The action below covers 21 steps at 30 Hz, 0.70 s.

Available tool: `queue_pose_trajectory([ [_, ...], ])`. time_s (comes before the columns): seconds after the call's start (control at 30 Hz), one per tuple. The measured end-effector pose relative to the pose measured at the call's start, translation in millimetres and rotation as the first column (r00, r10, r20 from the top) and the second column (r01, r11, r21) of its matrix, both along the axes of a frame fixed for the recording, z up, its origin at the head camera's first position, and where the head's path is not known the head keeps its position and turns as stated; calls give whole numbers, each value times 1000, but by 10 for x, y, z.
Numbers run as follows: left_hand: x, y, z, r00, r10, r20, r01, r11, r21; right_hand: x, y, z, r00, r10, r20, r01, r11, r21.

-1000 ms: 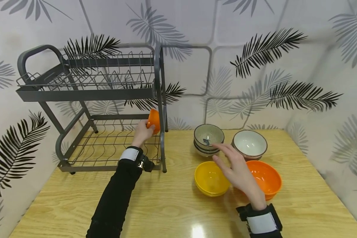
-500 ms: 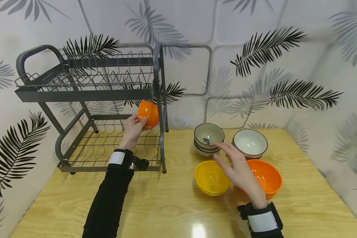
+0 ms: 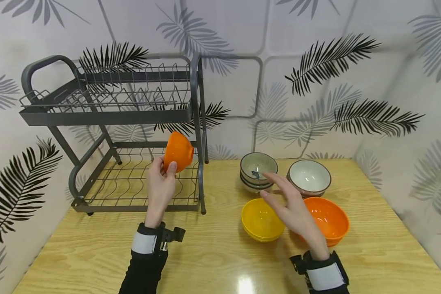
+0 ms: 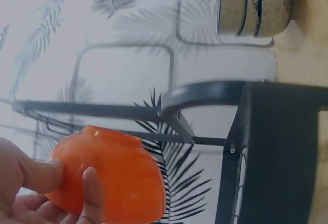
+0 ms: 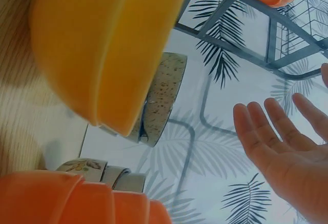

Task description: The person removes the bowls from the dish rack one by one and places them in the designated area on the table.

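Note:
My left hand (image 3: 161,183) pinches an orange bowl (image 3: 179,152) by its rim, in front of the lower shelf of the dark grey dish rack (image 3: 110,118). The bowl is tipped on its side, and in the left wrist view its foot ring shows at the top of the orange bowl (image 4: 113,178). Thumb and fingers grip its edge. My right hand (image 3: 293,206) hovers with relaxed fingers over the stacked yellow bowls (image 3: 261,222) and orange bowls (image 3: 327,220). Nothing is in its fingers, as the right wrist view of the right hand (image 5: 292,157) shows.
Behind the yellow stack stand speckled grey bowls (image 3: 258,169) with a fish drawn inside. To their right are white bowls with a brown rim (image 3: 308,177). A leaf-patterned wall closes off the back of the wooden table (image 3: 213,261).
My left hand has drawn the orange bowl left and toward me from beside the rack's right post, and the bowl has turned in the fingers. My right hand has barely moved.

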<state>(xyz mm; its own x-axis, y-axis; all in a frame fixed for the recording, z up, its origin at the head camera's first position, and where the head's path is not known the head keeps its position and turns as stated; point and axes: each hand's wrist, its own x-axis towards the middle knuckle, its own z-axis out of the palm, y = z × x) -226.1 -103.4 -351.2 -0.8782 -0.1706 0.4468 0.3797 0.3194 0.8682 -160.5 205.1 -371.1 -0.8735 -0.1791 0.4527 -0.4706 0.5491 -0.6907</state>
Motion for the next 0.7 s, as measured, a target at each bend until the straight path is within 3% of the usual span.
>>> queue_pose_trajectory([
  [0.23,261,74,-88,993,1,-118,-27,975,-219,56,-58,30,999,16,-35,-16,1000,1],
  [0.47,366,115,-47,962,-34,-270,-62,939,-338,77,-107,40,996,25,-82,-25,1000,-2],
  [0.57,405,139,-19,947,-75,-313,-57,918,-392,88,-118,36,993,31,-112,-33,999,-21],
  [0.7,465,177,-1,918,-202,-341,22,885,-466,92,-144,38,982,58,-180,-65,997,-36],
])
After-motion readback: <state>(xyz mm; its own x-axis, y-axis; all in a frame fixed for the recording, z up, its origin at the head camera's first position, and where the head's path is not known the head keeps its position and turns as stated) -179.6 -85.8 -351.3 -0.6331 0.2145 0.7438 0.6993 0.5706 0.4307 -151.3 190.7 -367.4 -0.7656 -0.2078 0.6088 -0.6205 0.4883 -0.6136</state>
